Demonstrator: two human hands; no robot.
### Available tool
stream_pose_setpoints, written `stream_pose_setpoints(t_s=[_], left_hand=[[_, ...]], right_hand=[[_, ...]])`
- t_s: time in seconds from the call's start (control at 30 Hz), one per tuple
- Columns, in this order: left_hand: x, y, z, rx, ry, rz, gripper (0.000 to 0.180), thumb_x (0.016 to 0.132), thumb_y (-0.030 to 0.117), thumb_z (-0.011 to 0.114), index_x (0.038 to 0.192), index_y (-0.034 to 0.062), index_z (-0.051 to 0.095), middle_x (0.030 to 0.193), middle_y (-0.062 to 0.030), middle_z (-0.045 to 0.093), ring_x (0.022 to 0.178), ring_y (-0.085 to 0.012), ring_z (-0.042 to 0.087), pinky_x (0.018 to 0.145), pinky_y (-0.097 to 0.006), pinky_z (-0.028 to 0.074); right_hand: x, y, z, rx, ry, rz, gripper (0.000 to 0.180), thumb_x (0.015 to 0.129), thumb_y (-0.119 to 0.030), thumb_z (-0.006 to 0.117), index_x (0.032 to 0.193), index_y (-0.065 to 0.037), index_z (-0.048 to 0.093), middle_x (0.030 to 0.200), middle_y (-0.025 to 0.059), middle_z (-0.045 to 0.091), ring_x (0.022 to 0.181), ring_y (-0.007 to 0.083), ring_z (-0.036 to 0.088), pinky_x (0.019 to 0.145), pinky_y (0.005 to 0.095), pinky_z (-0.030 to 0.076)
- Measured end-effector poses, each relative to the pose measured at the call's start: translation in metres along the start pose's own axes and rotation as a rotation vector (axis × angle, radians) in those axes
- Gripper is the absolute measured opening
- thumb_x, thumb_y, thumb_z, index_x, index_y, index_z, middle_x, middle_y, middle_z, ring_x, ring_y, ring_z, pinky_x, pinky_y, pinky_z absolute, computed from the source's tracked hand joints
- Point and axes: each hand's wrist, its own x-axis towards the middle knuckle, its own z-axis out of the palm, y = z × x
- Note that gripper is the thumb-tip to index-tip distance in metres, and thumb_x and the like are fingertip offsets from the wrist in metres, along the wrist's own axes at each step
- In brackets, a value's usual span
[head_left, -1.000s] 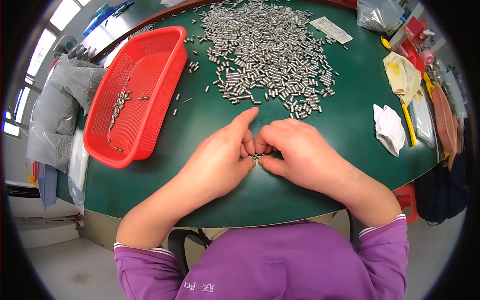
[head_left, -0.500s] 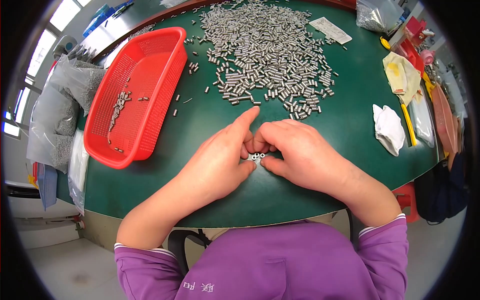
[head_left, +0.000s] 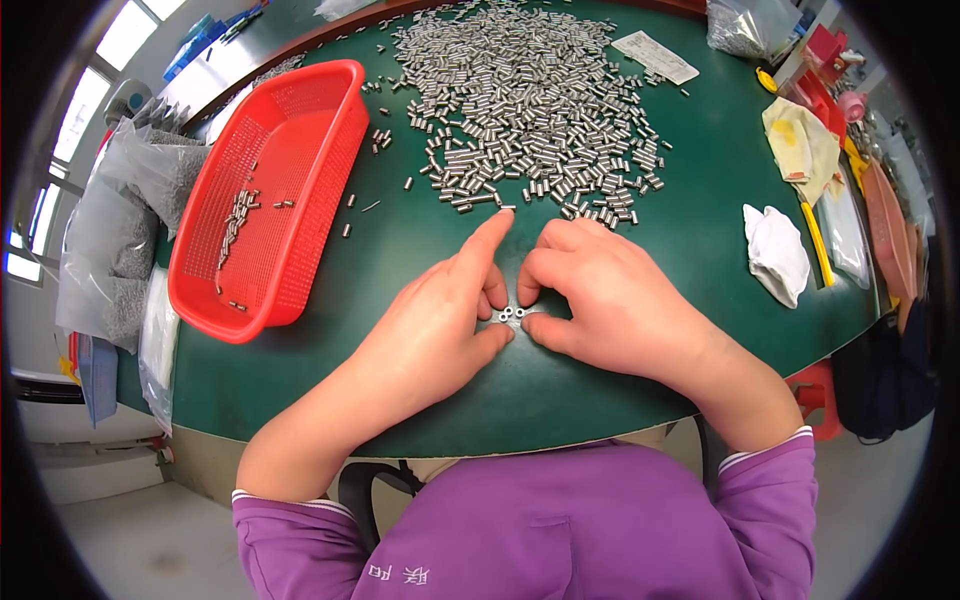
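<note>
Several small metal sleeves (head_left: 512,313) form a tight cluster at the near middle of the table, their round hollow ends showing. My left hand (head_left: 440,305) borders the cluster on the left, thumb and curled fingers closed about it while the index finger points outward. From the right, my right hand (head_left: 605,300) closes on the same sleeves with its thumb and bent index finger. A narrow gap separates the two hands. Beyond my fingertips spreads a large pile of metal sleeves (head_left: 530,120), mostly lying on their sides.
A red perforated basket (head_left: 345,170) with some sleeves inside stands left on the green table (head_left: 640,400). Filled plastic bags (head_left: 110,230) lie further left. A white cloth (head_left: 776,256), yellow-stained cloth (head_left: 800,145) and yellow stick (head_left: 817,245) are right; a paper slip (head_left: 655,57) lies beside the pile.
My right hand's index finger has drawn back from the left hand's fingers, opening a gap above the sleeves. The left hand has barely moved. The whole view has shifted slightly.
</note>
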Motion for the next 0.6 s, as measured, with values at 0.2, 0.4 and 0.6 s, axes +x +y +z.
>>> stream_pose_setpoints(t_s=[0.2,0.4,0.6], left_hand=[[-0.0006,-0.003,0.0042,-0.009,0.017,0.005,0.089,0.077,-0.006,0.073,0.153,0.0081,0.029,0.092,-0.0045,0.057,0.08,-0.0156,0.056,0.074,-0.029,0.051],[-0.001,-0.003,0.0048,-0.027,0.022,0.009,0.088,0.078,-0.006,0.072,0.153,0.0078,0.029,0.091,-0.0045,0.058,0.079,-0.0155,0.056,0.074,-0.029,0.051],[-0.002,-0.0007,0.0033,-0.008,0.007,0.008,0.087,0.076,-0.006,0.073,0.152,0.0068,0.032,0.094,-0.0053,0.058,0.082,-0.0165,0.056,0.076,-0.029,0.051]], right_hand=[[0.0004,-0.0002,0.0073,0.003,0.007,0.001,0.016,0.073,-0.01,0.073,0.087,-0.008,0.064,0.088,0.0075,0.057,0.09,0.0292,0.057,0.078,0.0403,0.048],[0.0003,-0.0015,0.0087,0.026,-0.012,0.004,0.012,0.075,-0.011,0.071,0.083,-0.007,0.062,0.09,0.0099,0.057,0.091,0.031,0.057,0.079,0.0429,0.049],[0.0015,0.0002,0.0031,0.027,0.038,0.013,0.008,0.076,-0.006,0.066,0.083,-0.008,0.063,0.089,0.0098,0.058,0.093,0.0317,0.058,0.08,0.0437,0.049]])
